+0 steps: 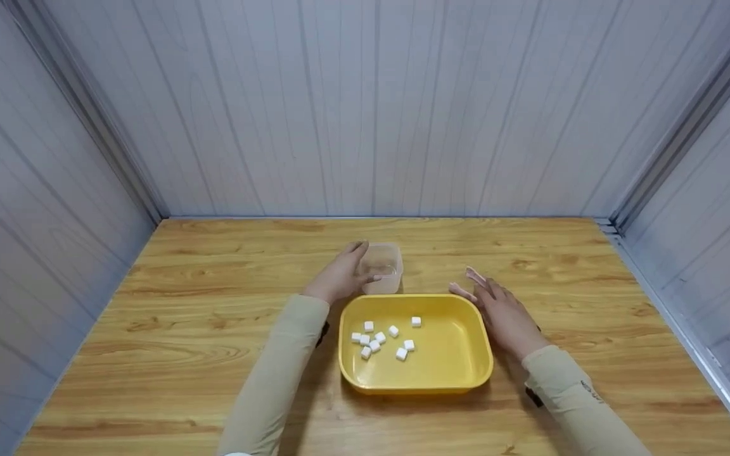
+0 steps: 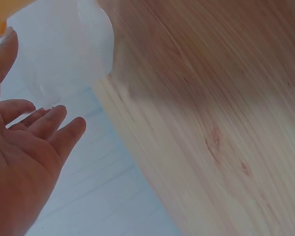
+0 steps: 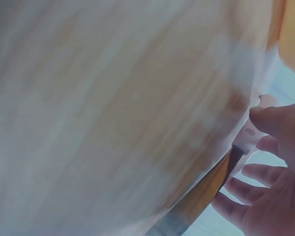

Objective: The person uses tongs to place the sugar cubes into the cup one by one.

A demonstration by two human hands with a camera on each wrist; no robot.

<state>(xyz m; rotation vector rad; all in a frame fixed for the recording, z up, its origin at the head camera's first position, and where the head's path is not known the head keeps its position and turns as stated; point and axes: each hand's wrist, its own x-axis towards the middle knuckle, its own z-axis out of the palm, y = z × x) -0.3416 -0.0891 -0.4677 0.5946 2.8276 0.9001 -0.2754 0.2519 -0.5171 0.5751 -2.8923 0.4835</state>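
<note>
Beside a translucent plastic container [image 1: 385,269], my left hand [image 1: 343,275] spreads its thumb and fingers about the left side. The left wrist view shows the relaxed fingers [image 2: 49,123] near the container's wall [image 2: 64,49], with a gap to the palm. To the right of the yellow basin [image 1: 416,384], my right hand [image 1: 507,316] lies over what look like tongs with pink ends [image 1: 462,292]. In the right wrist view, loosely bent fingers [image 3: 255,174] are close to the tool's pink part [image 3: 247,135] and shiny metal part [image 3: 201,196]. Whether they touch it is unclear.
Several small white cubes [image 1: 375,346] lie in the basin, mostly on its left side. The basin stands on a wooden table [image 1: 213,329], in front of the container. Pale panelled walls [image 1: 371,107] enclose the table's back and sides.
</note>
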